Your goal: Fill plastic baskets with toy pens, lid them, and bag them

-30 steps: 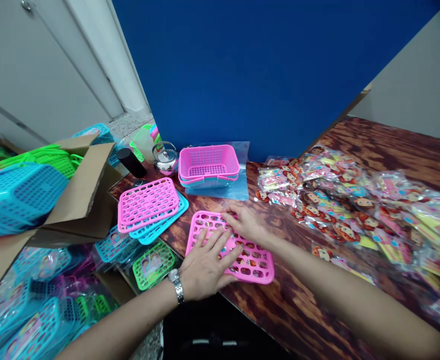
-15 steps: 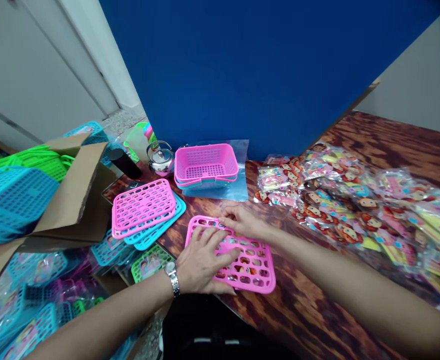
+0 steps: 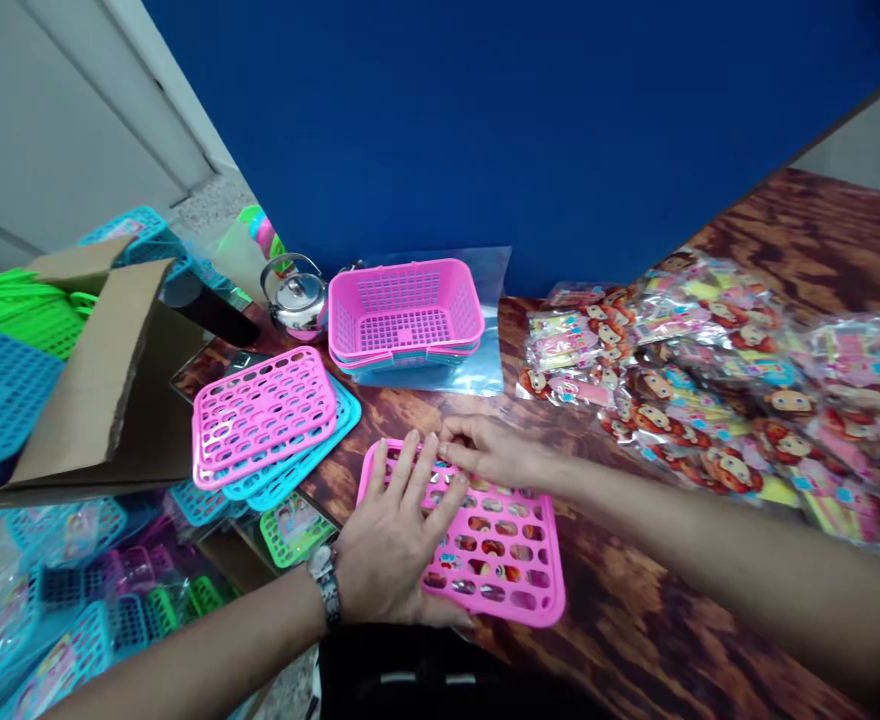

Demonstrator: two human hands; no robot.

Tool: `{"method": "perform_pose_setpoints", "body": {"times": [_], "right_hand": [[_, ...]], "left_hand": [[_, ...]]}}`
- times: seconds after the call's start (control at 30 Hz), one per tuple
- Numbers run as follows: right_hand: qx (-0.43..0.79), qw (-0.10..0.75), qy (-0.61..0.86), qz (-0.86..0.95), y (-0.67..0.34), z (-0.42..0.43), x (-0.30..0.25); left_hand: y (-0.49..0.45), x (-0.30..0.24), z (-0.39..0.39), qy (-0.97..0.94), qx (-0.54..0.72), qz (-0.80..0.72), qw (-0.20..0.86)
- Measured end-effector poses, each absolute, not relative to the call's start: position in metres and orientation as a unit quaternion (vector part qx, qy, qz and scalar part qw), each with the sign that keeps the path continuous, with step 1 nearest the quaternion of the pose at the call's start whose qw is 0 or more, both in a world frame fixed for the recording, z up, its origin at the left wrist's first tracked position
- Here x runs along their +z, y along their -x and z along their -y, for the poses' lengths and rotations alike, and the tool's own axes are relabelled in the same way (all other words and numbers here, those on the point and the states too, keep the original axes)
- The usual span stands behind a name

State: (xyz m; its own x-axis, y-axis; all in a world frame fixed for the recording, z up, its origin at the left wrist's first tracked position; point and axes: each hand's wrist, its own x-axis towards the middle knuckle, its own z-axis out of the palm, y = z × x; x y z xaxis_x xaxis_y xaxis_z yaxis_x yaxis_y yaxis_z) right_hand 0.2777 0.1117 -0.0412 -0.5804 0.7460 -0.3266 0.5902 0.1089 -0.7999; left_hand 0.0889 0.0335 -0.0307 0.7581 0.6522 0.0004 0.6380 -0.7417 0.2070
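The left hand (image 3: 391,540) lies flat, fingers spread, on a pink perforated plastic lid (image 3: 477,535) (colourful packets show through its holes), while the right hand (image 3: 485,450) pinches the lid's far edge just beyond. Further beyond the fingers, a stack of pink and blue mesh baskets (image 3: 404,318) waits; pressing down looks unfinished.

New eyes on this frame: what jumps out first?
Both hands on a pink perforated lid at the near table edge: the left hand pressed flat on it, the right hand pinching at its far edge. Behind, a pink basket stands against the blue wall. To the right, a heap of cartoon-face packets covers the wooden table.
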Motion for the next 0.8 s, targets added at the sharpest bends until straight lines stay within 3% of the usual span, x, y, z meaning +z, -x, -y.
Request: {"method": "perform_pose_setpoints", "body": {"times": [0.1, 0.17, 0.3, 0.43, 0.63, 0.8], "right_hand": [[0.368, 0.066, 0.492, 0.786, -0.271, -0.105, -0.033], [0.355, 0.096, 0.496, 0.787, -0.269, -0.104, -0.032], [0.456, 0.228, 0.493, 0.705, -0.280, -0.106, -0.036], [0.369, 0.330, 0.548, 0.674, -0.308, -0.089, -0.034], [0.253, 0.196, 0.508, 0.799, -0.313, -0.053, -0.045], [0.231, 0.203, 0.498, 0.811, -0.311, -0.055, -0.054]], "left_hand": [[-0.090, -0.030, -0.036, -0.931, 0.027, -0.351, 0.101], [-0.091, -0.030, -0.036, -0.931, 0.025, -0.352, 0.094], [-0.091, -0.029, -0.034, -0.935, 0.026, -0.348, 0.069], [-0.092, -0.027, -0.032, -0.936, 0.023, -0.347, 0.058], [-0.094, -0.025, -0.032, -0.935, 0.013, -0.349, 0.058], [-0.096, -0.026, -0.033, -0.934, 0.010, -0.348, 0.079]]}}
